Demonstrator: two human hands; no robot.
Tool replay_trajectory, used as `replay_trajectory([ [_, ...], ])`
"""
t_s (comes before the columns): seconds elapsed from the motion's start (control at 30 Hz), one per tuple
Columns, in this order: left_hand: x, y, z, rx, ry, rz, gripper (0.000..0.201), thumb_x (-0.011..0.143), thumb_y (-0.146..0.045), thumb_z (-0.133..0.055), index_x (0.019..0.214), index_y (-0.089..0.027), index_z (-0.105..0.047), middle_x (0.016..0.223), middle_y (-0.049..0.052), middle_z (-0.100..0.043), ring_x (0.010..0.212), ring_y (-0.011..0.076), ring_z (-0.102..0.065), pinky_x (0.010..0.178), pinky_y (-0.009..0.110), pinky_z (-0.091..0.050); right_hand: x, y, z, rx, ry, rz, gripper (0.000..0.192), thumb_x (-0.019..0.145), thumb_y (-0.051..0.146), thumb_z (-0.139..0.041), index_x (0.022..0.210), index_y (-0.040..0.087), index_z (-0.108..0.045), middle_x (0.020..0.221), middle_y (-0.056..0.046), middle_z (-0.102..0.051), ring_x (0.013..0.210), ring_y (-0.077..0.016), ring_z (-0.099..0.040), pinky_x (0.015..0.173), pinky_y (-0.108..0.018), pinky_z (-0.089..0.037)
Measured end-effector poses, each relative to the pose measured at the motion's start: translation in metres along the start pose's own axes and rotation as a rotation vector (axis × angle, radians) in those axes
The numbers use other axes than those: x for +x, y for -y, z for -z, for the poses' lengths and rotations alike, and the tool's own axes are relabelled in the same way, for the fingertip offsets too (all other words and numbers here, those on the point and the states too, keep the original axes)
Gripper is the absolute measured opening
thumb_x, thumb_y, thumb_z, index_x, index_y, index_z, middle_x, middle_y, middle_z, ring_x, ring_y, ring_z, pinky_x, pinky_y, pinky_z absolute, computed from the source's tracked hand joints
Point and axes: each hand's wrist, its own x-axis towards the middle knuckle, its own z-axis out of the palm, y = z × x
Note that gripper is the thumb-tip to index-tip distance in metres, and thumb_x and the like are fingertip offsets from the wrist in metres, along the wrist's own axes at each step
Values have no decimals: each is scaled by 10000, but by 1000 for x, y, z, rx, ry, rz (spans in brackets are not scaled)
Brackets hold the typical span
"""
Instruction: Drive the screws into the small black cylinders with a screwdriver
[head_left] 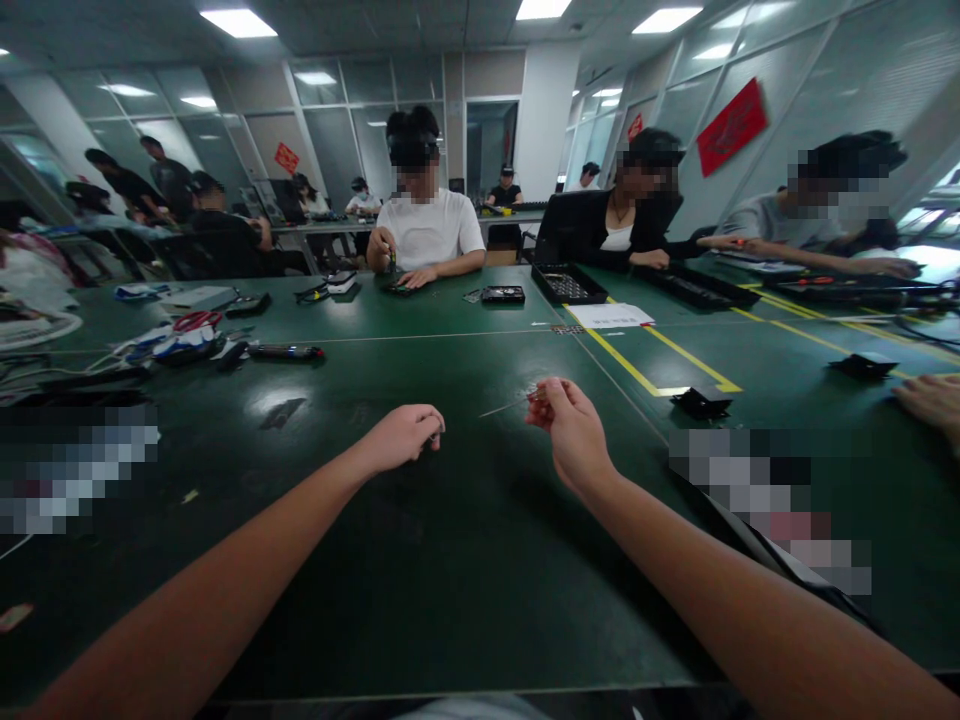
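Observation:
Above the middle of the green table point(450, 600), my left hand point(405, 437) is closed, its fingers curled inward. Something small and pale shows at its fingertips, too small to name. To its right, my right hand point(576, 428) pinches a small, shiny, partly see-through piece point(537, 393) between thumb and fingers. A thin pale strand point(502, 408) runs leftward from that piece toward my left hand; whether it is joined to the piece is unclear. The two hands are apart, both raised over the table.
A pen-like black tool point(286, 352) and a cluttered heap with red-handled scissors point(196, 320) lie at the left. Small black brackets point(701, 402) sit right of yellow tape point(622, 360). Black trays point(568, 283) stand farther back. A co-worker in a white shirt point(431, 232) works opposite; another person's hand point(930, 400) rests at right.

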Motion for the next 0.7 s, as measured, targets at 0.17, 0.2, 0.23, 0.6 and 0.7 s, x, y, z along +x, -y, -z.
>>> replay_trajectory([
  [0.17,-29,20,47,-291,-184,101,184,830,-344,-493,813,-170,-553,666,-4,-559,488,104,-446,471,224,-296,-1,1,0,9,29,-3,315,828,546,-660,858,234,-626,763,-6,-635,698,-165,-603,637,-320,-536],
  [0.2,-37,23,57,-348,-242,123,200,847,-356,-476,800,-170,-531,662,-7,-548,490,101,-439,480,226,-311,-1,1,-1,11,36,-4,313,832,544,-655,858,233,-627,758,-5,-633,694,-164,-600,636,-320,-534],
  [0.23,-45,27,67,-403,-311,164,218,872,-372,-464,796,-173,-509,660,-14,-540,498,97,-439,492,225,-325,-2,1,-1,15,42,-5,310,836,540,-652,859,232,-628,754,-4,-631,688,-161,-597,634,-318,-532],
  [0.6,-151,74,160,-754,-977,329,21,758,-149,-514,765,-159,-497,619,-11,-486,542,104,-413,519,206,-378,0,0,-1,38,72,-27,312,837,533,-661,851,223,-635,734,8,-619,657,-142,-575,606,-298,-502],
  [0.7,-173,94,179,-782,-1080,301,149,615,-139,-560,760,-146,-525,651,11,-478,521,123,-406,458,221,-392,1,-1,-1,26,82,-29,316,835,539,-663,850,225,-637,735,8,-622,659,-144,-576,604,-300,-500],
])
